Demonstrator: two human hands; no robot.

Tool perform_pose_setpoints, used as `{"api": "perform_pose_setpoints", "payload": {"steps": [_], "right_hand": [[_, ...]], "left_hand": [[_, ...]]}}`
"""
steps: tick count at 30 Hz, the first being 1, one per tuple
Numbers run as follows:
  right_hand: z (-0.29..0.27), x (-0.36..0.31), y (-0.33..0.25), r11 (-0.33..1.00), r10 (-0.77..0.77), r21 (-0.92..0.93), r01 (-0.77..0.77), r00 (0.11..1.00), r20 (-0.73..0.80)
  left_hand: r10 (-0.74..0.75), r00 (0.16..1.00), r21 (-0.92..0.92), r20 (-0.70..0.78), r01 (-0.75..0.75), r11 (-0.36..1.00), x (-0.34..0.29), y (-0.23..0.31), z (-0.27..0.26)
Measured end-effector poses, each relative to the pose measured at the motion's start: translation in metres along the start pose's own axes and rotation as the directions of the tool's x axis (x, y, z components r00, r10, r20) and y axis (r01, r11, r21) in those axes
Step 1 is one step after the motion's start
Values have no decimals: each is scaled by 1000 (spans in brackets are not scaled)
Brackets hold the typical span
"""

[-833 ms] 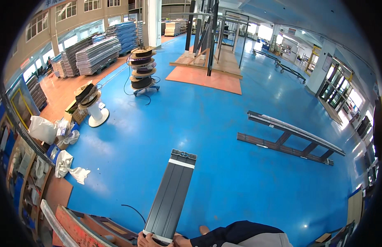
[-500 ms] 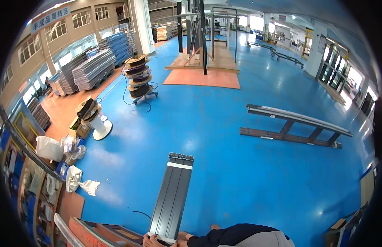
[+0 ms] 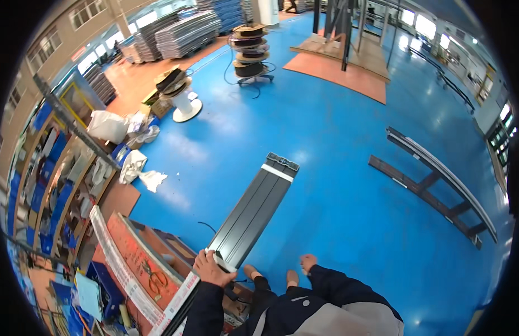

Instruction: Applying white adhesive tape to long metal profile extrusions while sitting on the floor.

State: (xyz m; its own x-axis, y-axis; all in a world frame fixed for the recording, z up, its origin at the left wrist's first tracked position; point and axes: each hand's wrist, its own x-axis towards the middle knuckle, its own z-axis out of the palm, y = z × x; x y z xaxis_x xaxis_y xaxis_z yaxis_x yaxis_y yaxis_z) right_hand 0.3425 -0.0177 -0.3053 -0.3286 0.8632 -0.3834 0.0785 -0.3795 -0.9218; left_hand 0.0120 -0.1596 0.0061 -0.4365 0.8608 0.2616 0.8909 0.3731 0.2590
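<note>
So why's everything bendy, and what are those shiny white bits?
In the head view, the fisheye lens bows the dark ladder-like frame and leaves black corners; in that same view, light shines off the blue floor and the near end of the dark grey bar, and far windows glare white.

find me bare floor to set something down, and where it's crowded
Bare blue floor lies between the grey grooved profile and the dark ladder-like frame, and beyond the profile toward the stacked cable reels. Left of the left hand it is crowded: red board with scissors, packed shelves.
</note>
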Motion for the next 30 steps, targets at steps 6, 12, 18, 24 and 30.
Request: {"api": "perform_pose_setpoints", "payload": {"steps": [6, 12, 18, 24, 30], "right_hand": [[-115, -99, 13, 913, 187, -388, -127, 975, 120], [-100, -118, -12, 759, 220, -641, -112, 971, 90], [-112, -136, -1, 818, 213, -525, -235, 972, -102], [-145, -137, 68, 775, 281, -484, -405, 908, -311], [-190, -109, 165, 695, -51, -631, -345, 851, -522]], "left_hand": [[-1, 1000, -25, -28, 0, 1000, -7, 2, -10], [54, 999, -20, -3, -55, 998, -4, 4, -9], [20, 1000, -18, 4, -19, 1000, -2, -9, -2], [28, 1000, 29, 11, -28, 999, -7, -10, -10], [53, 998, 7, 44, -54, 999, -2, -7, -1]]}}
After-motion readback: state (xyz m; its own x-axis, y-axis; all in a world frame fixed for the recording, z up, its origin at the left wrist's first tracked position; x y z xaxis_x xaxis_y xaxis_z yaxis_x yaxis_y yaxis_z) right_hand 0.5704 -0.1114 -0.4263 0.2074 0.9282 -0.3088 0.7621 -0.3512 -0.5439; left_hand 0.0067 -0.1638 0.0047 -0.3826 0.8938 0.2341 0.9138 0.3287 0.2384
